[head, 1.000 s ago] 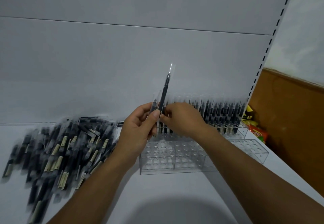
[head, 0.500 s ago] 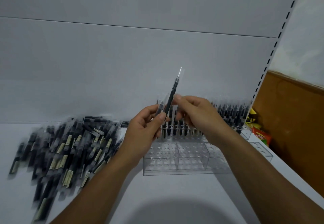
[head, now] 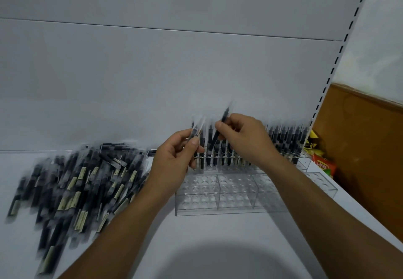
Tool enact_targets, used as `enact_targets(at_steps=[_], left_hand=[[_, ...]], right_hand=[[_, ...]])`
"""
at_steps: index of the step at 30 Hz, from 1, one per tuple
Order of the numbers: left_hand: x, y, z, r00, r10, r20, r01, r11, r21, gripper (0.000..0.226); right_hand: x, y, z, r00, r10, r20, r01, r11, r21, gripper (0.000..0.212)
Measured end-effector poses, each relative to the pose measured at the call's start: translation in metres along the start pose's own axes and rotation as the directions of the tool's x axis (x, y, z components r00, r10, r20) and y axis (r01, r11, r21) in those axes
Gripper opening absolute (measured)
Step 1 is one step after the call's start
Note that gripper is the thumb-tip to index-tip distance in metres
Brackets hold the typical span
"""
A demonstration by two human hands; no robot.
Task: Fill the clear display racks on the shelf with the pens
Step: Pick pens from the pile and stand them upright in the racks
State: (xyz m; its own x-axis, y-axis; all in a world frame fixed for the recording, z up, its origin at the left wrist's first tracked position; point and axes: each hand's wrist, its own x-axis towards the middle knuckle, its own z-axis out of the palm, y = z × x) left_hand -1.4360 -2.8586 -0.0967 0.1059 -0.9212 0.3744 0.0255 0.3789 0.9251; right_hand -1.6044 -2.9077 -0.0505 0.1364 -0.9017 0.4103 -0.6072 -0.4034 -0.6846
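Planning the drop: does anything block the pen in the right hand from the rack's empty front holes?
Nothing visible does. The pen in the right hand is over the back row of standing pens; the empty holes in front lie uncovered.

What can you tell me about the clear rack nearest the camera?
The clear display rack looks like transparent plastic, divided into sections with rows of round holes. Its front rows are empty; black pens stand upright along the back. It rests on the white shelf, right of the loose pen pile.
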Motion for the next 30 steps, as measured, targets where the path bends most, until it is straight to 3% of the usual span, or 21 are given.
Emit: enact_targets(at_steps=[8,16,19,24,30], left_hand=[[0.001,-0.001,0.000,1.000,0.003,-0.005,-0.002,1.000,0.009,0.022],[0.000,-0.003,0.002,0.999,0.041,-0.005,-0.041,0.997,0.059,0.026],[0.000,-0.003,0.002,0.999,0.047,-0.002,-0.046,0.996,0.073,0.023],[-0.001,-0.002,0.002,0.999,0.051,0.010,-0.052,0.995,0.087,0.018],[-0.001,0.000,0.003,0.998,0.059,-0.012,-0.058,0.995,0.081,0.009]], right_hand=[[0.002,0.008,0.015,0.981,-0.071,0.179,0.127,0.937,-0.326,0.028],[0.005,0.004,0.018,0.987,-0.119,0.105,0.158,0.817,-0.555,0.036],[0.007,0.000,0.018,0.988,-0.097,0.123,0.149,0.813,-0.562,0.035],[0.007,-0.005,0.010,0.959,-0.036,0.282,0.155,0.897,-0.415,0.031],[0.004,0.000,0.017,0.987,-0.033,0.155,0.109,0.851,-0.514,0.034]])
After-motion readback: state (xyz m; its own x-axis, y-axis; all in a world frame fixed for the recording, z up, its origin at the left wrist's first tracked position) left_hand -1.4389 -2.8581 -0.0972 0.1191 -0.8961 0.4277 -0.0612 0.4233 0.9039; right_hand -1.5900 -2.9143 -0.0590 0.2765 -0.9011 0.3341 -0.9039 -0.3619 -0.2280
